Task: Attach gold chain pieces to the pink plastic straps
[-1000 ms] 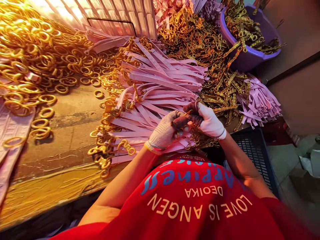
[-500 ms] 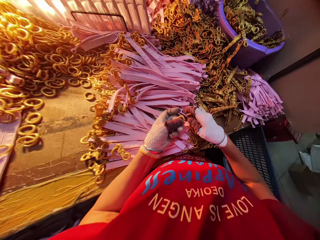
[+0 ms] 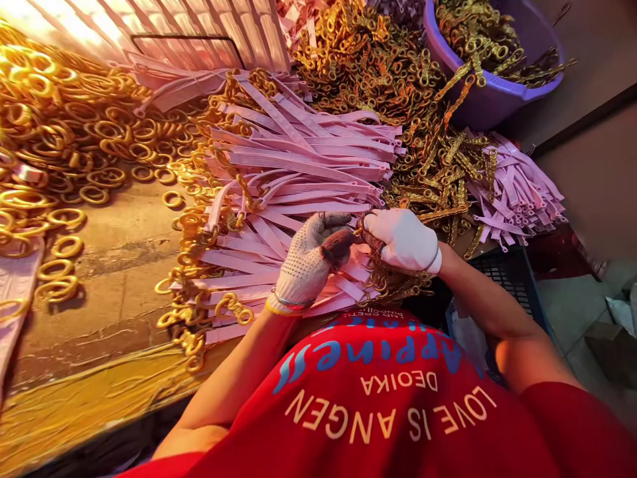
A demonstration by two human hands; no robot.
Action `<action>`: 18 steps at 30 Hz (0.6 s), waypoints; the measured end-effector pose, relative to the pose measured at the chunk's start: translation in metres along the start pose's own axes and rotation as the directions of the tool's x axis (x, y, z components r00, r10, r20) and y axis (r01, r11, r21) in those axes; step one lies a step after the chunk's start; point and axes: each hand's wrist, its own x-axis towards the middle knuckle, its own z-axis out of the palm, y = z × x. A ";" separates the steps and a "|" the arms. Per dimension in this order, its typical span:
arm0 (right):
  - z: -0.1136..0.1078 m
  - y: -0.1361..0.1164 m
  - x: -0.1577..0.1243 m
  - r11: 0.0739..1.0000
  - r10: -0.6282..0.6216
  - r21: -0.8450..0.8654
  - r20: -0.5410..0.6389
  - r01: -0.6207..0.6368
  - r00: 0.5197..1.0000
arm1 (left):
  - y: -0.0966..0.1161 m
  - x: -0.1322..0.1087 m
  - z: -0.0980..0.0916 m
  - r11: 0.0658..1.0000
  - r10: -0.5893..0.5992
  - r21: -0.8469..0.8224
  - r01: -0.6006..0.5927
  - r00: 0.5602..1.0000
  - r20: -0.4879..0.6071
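My left hand, in a knit glove with dark fingertips, is closed in a pinch over the pink zipper-like straps. Its fingertips meet those of my gloved right hand, also closed. A small gold-coloured link shows between the fingertips at my right hand; the fingers cover most of it. What my left fingers pinch is hidden. Below my right hand lie gold-coloured braided chain pieces. The pink straps lie side by side, with gold rings and links at their left ends.
Many gold rings are heaped at the left on the worktable. More braided pieces pile up at the back, beside a purple basin full of them. A second pink bundle lies right, above a dark crate.
The view has shifted slightly. My right hand has turned, its back now more upward and its fingers closed tighter. Both hands stay together at the fingertips.
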 end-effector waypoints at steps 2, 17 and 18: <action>-0.005 0.001 -0.001 1.000 -0.010 0.026 0.031 0.009 0.999 | 0.003 0.000 0.002 0.995 0.059 0.075 -0.062 0.997 0.050; 0.029 0.021 -0.023 0.724 0.440 0.670 -0.264 -0.166 0.858 | 0.012 0.039 -0.015 0.815 0.188 0.542 -0.206 0.978 0.089; 0.031 0.027 -0.026 0.638 0.510 0.761 -0.306 -0.115 0.804 | 0.014 0.042 -0.020 0.676 0.255 0.683 -0.278 0.957 0.137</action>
